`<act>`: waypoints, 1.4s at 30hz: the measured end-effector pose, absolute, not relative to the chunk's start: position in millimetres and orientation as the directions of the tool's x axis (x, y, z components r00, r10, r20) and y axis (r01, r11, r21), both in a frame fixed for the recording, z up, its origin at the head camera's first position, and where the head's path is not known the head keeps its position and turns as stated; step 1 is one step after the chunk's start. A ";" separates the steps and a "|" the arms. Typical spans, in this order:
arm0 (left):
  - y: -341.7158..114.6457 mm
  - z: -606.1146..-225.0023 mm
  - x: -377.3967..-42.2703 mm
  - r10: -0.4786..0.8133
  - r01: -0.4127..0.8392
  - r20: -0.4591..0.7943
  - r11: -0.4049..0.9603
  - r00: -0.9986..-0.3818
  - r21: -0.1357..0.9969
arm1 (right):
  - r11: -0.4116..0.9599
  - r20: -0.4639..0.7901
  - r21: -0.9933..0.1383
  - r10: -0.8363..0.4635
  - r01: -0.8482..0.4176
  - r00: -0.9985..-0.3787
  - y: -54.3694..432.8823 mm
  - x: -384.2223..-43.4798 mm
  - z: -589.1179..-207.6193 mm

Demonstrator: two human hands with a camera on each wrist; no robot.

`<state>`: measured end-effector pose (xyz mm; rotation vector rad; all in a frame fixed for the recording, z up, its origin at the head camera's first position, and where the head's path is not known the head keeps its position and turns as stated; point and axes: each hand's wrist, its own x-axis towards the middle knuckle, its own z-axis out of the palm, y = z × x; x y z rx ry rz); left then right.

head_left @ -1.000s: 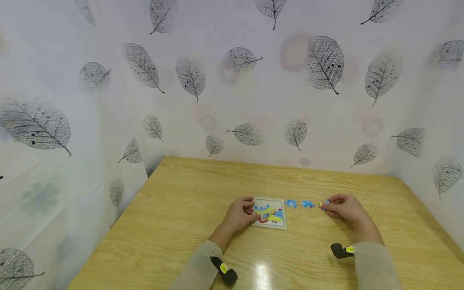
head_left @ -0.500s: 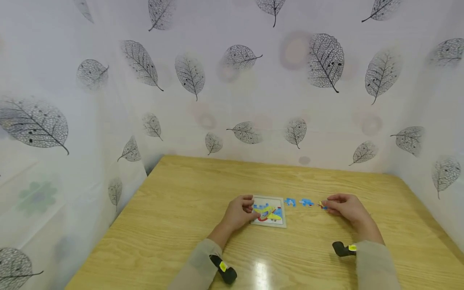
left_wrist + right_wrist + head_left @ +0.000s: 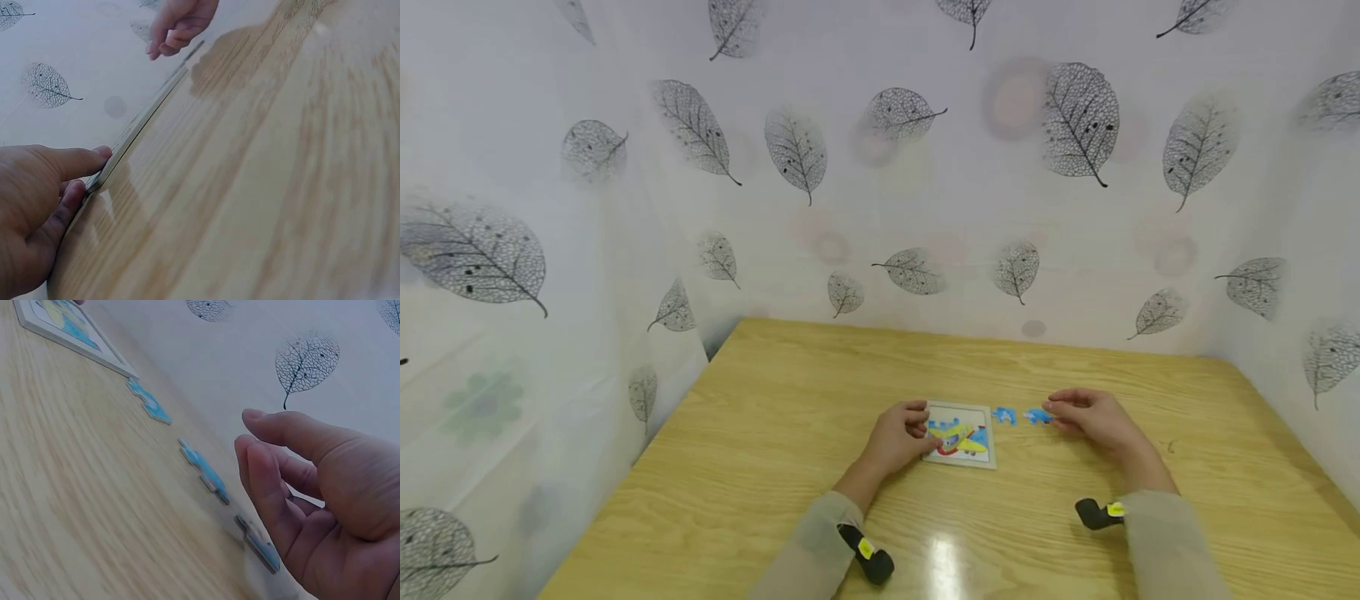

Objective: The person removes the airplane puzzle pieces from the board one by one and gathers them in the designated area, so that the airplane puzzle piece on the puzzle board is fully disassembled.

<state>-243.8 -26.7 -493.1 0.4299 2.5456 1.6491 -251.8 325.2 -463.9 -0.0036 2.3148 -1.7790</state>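
Note:
A small framed jigsaw puzzle (image 3: 993, 442) with a yellow airplane picture lies on the table. My left hand (image 3: 893, 437) grips its left side, thumb on top and fingers at the edge, as the left wrist view shows. A row of loose blue puzzle pieces runs rightward from the frame: one piece (image 3: 1005, 415) close to the corner, a second piece (image 3: 1036, 415) beyond it. The third piece (image 3: 257, 545) shows only in the right wrist view; my right hand (image 3: 1093, 417) hides it in the head view. That hand hovers by the second piece, fingers loosely bent, holding nothing.
The wooden table (image 3: 790, 392) extends around the puzzle. Pale curtains (image 3: 925, 183) with dark leaf prints hang behind it and at both sides. A black wrist camera (image 3: 1097, 514) is worn at each sleeve.
My right hand has left the third piece, which it was touching, and moved left to the second piece. The left hand stays on the puzzle frame.

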 end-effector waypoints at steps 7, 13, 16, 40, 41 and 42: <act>-26.7 -491.5 -244.1 0.263 0.163 0.060 0.389 -0.963 0.907 | 0.317 -0.152 -0.945 -0.212 0.080 -0.965 301.4 -255.1 -460.4; -27.1 -489.1 -243.4 0.253 0.157 0.059 0.384 -0.966 0.910 | 0.311 -0.168 -0.947 -0.273 0.079 -0.947 285.0 -256.8 -464.6; -27.0 -488.7 -242.9 0.254 0.153 0.055 0.386 -0.966 0.910 | 0.306 -0.170 -0.949 -0.311 0.071 -0.935 277.4 -256.5 -468.4; -26.4 -490.6 -246.5 0.256 0.187 0.087 0.397 -0.963 0.899 | 0.312 -0.198 -0.949 -0.458 0.052 -0.867 214.4 -264.5 -457.5; -26.4 -490.8 -246.1 0.255 0.179 0.080 0.393 -0.964 0.902 | 0.325 -0.194 -0.945 -0.471 0.035 -0.861 211.9 -263.9 -457.8; -26.5 -491.3 -245.6 0.256 0.175 0.076 0.390 -0.964 0.904 | 0.341 -0.195 -0.940 -0.483 0.022 -0.853 209.3 -263.1 -458.0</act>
